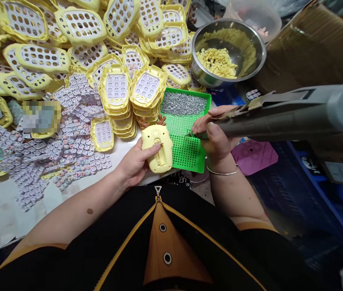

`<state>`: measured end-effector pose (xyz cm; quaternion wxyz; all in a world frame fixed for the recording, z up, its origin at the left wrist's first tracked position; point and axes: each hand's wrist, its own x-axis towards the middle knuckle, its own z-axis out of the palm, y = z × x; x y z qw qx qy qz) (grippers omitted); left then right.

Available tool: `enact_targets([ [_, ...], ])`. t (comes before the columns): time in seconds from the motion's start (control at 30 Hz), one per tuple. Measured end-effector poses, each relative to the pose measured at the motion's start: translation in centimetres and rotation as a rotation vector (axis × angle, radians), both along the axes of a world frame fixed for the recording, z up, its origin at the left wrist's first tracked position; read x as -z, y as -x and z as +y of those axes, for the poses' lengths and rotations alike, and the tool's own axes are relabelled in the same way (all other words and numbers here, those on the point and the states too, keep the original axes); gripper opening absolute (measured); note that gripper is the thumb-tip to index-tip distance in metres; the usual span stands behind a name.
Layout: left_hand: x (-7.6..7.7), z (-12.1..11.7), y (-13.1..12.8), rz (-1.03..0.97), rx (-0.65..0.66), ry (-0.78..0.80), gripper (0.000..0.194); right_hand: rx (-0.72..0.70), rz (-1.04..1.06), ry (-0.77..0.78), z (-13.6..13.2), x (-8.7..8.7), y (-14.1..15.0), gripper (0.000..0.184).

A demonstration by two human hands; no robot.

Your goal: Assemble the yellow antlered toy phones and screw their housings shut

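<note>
Left hand (135,161) curled around a yellow toy shell (157,148), thumb laid across its back face, fingers hidden beneath; the shell lies back-up just left of the green screw tray (186,133), touching or overlapping the tray's left edge, with a brown antler-like piece at its top end. Right hand (215,137) closed around the front of a grey power screwdriver (280,115), fingers wrapped tight; the tool's tip sits over the tray's left part, just right of the shell's top. Cannot tell whether the tip touches the tray or carries a screw. The screwdriver's body runs out to the right of the tray, blurred and cut off by the frame edge. One thin bangle (222,171) on the right wrist. Loose screws (183,103) heaped in the tray's far end, too many and too small to count; the near grid part looks mostly bare. Above and right of the tray, one steel bowl (250,38) holding small yellow parts, uncounted. Left of the tray, two stacks of yellow keypad fronts (145,87); beyond them a large heap of the same fronts, cut off at the top edge. Further left on the counter (1,210), scattered pale button mats (74,137), uncounted. One patch left of the tray is blurred out.
</note>
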<state>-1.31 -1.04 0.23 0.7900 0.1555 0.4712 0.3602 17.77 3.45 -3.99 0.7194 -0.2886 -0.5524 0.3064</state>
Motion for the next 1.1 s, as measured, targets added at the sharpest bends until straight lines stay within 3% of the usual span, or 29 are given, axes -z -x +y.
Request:
enact_targets([
  [0.2, 0.0, -0.1, 0.0, 0.019, -0.002, 0.005, 0.047, -0.059, -0.046, 0.052, 0.3, 0.1, -0.4, 0.02],
  [0.3, -0.1, -0.1, -0.1, 0.002, -0.034, 0.005, 0.045, -0.093, -0.042, 0.007, 0.2, -0.6, -0.3, 0.02],
  [0.43, -0.2, -0.2, -0.5, -0.023, -0.11, -0.015, 0.038, -0.068, 0.027, -0.085, -1.8, -3.5, 0.2, 0.017],
  [0.53, -0.3, -0.4, -0.9, -0.02, -0.149, -0.037, 0.038, -0.174, 0.023, -0.066, -4.5, -6.0, 0.4, 0.019],
  [0.63, -0.5, -0.7, -1.1, -0.005, -0.159, -0.045, 0.037, -0.289, -0.005, -0.059, -6.6, -7.3, 0.6, 0.022],
  [0.77, -0.5, -0.9, -1.3, -0.01, -0.176, -0.056, 0.036, -0.342, 0.008, -0.079, -7.5, -7.1, 1.1, 0.024],
  [1.1, -0.4, -0.8, -1.4, 0.02, -0.159, -0.079, 0.041, -0.5, 0.1, -0.079, -6.3, -5.5, 2.0, 0.019],
])
